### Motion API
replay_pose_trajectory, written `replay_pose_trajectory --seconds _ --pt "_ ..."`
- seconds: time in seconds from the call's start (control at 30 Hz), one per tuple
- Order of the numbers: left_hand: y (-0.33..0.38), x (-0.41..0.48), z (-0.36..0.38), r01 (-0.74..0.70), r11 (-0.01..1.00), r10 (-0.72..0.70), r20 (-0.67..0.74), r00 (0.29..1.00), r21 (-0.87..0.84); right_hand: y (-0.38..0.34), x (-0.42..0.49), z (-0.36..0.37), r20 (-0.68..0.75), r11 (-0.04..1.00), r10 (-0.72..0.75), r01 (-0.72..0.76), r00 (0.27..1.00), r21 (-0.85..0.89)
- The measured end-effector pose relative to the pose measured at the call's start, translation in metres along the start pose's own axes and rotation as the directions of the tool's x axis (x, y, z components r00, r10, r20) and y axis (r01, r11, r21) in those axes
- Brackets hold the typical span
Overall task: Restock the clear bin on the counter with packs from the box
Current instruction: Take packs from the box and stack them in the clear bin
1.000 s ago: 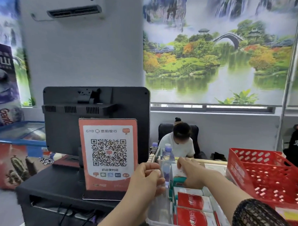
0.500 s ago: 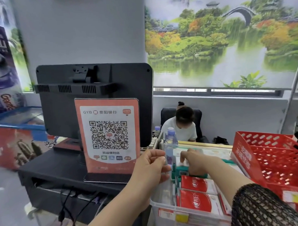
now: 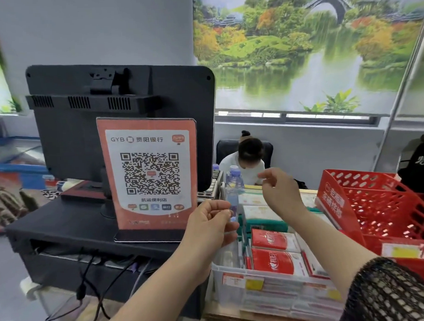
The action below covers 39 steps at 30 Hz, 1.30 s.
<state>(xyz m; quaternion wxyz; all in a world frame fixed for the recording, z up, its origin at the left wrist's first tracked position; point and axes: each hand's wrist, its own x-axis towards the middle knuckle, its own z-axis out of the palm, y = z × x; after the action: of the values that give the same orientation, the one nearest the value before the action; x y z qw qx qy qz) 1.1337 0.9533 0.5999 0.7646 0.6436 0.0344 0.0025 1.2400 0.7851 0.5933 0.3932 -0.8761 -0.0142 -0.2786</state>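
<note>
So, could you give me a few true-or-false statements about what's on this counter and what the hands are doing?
1. Red packs lie inside the clear bin. True.
2. The right hand holds a red pack. False: it hovers above the bin, and no pack shows in it.
3. The QR-code sign stands in front of the black monitor. True.
4. The red basket sits to the left of the bin. False: it is on the bin's right.
</note>
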Motion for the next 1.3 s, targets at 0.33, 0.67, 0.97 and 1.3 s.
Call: replay_pose_trajectory --seconds 0.33,0.67,0.97,1.3 --pt "-0.026 -0.035 -0.026 -0.132 0.991 0.136 0.122 0.983 -0.035 -0.094 -0.154 -0.008 0.228 0.558 0.261 -0.339 0.938 0.757" --pt "-0.099 -0.062 -0.08 -0.25 0.935 0.176 0.282 0.943 0.253 -0.056 -0.261 0.038 0.347 0.633 0.447 -0.565 0.825 0.529" --pt "-0.114 -0.066 -0.085 -0.16 0.945 0.129 0.124 0.984 0.284 -0.052 -0.259 0.07 0.395 0.594 0.529 -0.66 0.752 0.46" --pt "-0.19 -0.105 -0.077 -0.053 0.934 0.051 0.016 0.999 0.353 0.003 -0.306 0.067 0.639 0.476 0.538 -0.824 0.55 0.308"
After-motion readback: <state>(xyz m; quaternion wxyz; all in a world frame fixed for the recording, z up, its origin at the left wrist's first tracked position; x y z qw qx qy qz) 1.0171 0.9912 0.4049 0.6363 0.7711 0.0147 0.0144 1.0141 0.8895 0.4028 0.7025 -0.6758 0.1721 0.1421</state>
